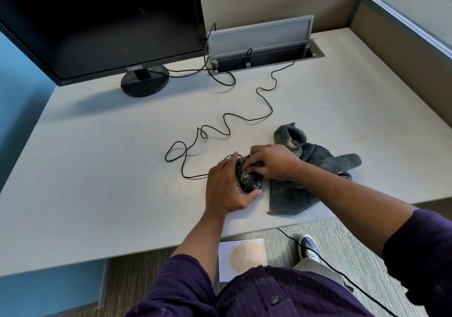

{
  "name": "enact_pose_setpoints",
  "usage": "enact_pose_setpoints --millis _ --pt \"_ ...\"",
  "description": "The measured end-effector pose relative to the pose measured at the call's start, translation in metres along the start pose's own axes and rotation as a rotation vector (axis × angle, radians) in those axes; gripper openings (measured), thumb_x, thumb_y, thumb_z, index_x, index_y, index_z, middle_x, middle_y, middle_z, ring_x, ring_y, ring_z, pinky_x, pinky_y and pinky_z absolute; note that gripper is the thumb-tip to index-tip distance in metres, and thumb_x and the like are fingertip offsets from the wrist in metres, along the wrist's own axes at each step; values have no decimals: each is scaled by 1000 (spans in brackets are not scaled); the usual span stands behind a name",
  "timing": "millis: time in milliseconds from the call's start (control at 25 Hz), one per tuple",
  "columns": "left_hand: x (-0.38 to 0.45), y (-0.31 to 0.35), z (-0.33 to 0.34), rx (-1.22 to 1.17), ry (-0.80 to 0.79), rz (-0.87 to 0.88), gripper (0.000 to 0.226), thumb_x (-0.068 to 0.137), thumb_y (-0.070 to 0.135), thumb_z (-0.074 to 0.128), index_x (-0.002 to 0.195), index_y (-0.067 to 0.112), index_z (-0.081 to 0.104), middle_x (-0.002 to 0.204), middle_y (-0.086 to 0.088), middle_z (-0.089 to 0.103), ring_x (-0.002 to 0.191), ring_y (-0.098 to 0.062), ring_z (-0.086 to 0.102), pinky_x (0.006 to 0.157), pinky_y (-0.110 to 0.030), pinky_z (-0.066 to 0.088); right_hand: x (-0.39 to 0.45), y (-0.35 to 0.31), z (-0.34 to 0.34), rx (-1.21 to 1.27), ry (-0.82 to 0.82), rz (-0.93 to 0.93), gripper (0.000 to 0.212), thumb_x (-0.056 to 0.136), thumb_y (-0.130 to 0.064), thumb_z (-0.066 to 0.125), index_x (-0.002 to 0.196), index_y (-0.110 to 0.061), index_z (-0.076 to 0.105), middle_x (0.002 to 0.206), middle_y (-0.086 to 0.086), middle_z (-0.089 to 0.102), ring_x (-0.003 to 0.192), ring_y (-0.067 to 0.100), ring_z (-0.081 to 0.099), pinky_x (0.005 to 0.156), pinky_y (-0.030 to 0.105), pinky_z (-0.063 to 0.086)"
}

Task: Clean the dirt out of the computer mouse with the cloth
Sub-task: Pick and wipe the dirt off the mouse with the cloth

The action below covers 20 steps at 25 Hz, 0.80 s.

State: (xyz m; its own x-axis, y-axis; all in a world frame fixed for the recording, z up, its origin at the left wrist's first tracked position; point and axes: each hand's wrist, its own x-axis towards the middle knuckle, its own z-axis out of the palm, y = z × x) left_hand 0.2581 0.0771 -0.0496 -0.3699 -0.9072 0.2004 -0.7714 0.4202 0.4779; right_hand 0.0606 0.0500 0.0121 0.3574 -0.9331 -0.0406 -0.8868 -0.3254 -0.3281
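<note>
Left hand is wrapped around the black mouse on the desk, close to the front edge near its middle; pale grit is visible on the mouse shell. Right hand pinches a fold of the grey cloth against the mouse's top, with the remaining cloth bunched on the desk just to the right. Mouse cable snakes back toward the open cable hatch at the rear edge, beside the monitor.
</note>
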Motion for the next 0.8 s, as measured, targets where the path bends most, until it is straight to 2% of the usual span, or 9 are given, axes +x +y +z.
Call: enact_pose_setpoints --millis 120,240,400,520,640,800 --pt "0 -1 1 0 2 8 113 67 74 74 154 7 45 143 -3 61 136 -21 55 111 -41 43 -4 1 -1 9 42 34 17 88 -48 63 103 -48 71 93 -16 62 85 8 62 66 28 46" --pt "0 -1 1 -1 4 8 114 67 75 74 154 7 45 142 -3 61 135 -21 55 110 -42 44 -8 0 1 69 -8 -31 17 86 -47 67 101 -48 73 91 -19 60 80 1 56 66 25 44" --pt "0 -1 2 6 15 15 113 67 74 76 153 6 46 141 -4 62 134 -22 56 110 -40 44 -11 0 0 74 64 64 17 88 -47 65 102 -46 73 94 -15 63 89 8 62 72 31 50" --pt "0 -2 2 3 15 15 113 66 72 77 153 6 46 141 -4 62 135 -22 56 110 -41 44 -11 -1 2 67 36 5 16 87 -45 66 102 -46 73 94 -14 65 87 8 62 69 29 49" --pt "1 -2 3 12 21 17 112 66 71 78 152 7 47 139 -3 62 133 -22 57 109 -39 44 -13 0 1 70 72 75 17 88 -46 64 102 -46 73 96 -15 65 90 9 64 72 30 51" --pt "1 -3 5 18 38 28 111 66 73 77 151 7 48 138 -3 63 132 -22 58 108 -38 44 -15 0 2 71 42 16 16 87 -46 66 101 -46 74 94 -15 66 87 7 62 68 26 46"
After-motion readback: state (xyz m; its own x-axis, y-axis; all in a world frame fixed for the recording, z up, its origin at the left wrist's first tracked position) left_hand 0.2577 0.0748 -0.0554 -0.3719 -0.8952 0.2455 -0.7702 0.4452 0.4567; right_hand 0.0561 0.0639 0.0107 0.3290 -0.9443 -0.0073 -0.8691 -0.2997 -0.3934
